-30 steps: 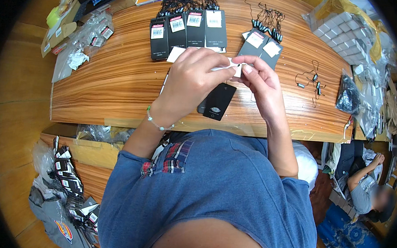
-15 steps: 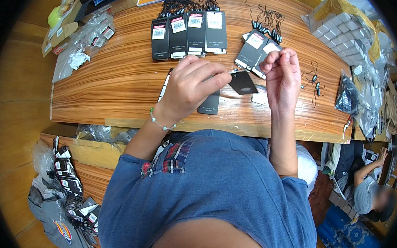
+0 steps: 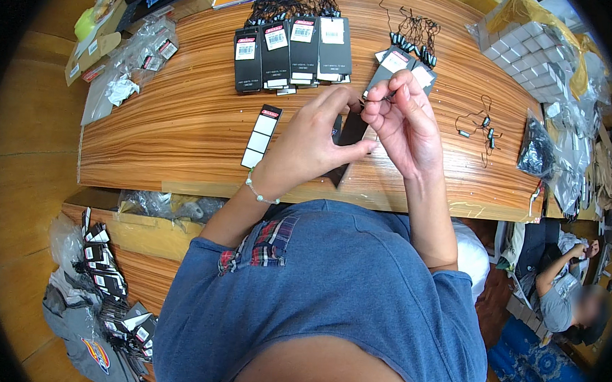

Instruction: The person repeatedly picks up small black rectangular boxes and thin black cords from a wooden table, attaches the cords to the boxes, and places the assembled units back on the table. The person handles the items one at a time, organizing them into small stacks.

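Observation:
My left hand (image 3: 316, 132) curls around a black hang tag (image 3: 353, 132), its thumb spread along the tag's near side. Close beside it, my right hand (image 3: 412, 120) pinches at the tag's top end; the thin cord there is too small to make out clearly. Left of my hands a narrow label card (image 3: 262, 136) with white panels lies on the table. Beyond them are rows of dark hang tags (image 3: 304, 51) with white stickers and black cords. A smaller stack of similar tags (image 3: 387, 70) sits partly hidden behind my right hand.
Loose black cords (image 3: 483, 128) lie on the wooden table (image 3: 183, 141) at right. Farther right are a plastic bag (image 3: 536, 145) and stacked white boxes (image 3: 521, 46). Clear plastic packaging (image 3: 135, 54) rests at left. Tagged garments (image 3: 94, 325) hang low left. Another person (image 3: 562, 298) sits far right.
My right hand has moved left and lowered toward my left hand. My left hand has shifted right and turned, with the black tag now upright between the hands. The label card is uncovered.

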A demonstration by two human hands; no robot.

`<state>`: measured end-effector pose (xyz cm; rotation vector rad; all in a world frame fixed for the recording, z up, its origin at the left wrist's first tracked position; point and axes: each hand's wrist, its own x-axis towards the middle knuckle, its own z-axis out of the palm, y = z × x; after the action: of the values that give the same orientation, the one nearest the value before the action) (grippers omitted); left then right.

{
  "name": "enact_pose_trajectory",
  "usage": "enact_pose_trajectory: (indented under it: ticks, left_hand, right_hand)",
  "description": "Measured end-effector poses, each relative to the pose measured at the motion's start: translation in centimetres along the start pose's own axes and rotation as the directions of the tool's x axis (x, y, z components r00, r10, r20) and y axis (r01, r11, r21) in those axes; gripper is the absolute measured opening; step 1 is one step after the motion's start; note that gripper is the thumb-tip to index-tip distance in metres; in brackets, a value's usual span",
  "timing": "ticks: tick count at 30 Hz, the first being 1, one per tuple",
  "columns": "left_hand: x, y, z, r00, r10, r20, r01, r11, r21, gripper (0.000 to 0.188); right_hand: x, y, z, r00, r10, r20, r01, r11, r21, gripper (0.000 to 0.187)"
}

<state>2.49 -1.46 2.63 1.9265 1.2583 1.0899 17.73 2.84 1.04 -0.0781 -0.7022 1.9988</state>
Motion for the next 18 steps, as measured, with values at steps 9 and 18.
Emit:
enact_pose_trajectory:
  ticks: [9, 18]
  left_hand:
    - [-0.1, -1.0, -0.1, 0.976, -0.201, 0.082, 0.217, 0.887, -0.407, 0.01]
    - [0.1, -0.5, -0.5, 0.989, -0.13, 0.069, 0.134, 0.989, -0.066, 0.022]
  right_hand:
    - [-0.3, -2.0, -0.6, 0.986, -0.167, -0.025, 0.167, 0.986, 0.003, 0.012]
    - [-0.8, -2.2, 1.6, 0.96, -0.253, -0.119, 0.216, 0.941, -0.262, 0.018]
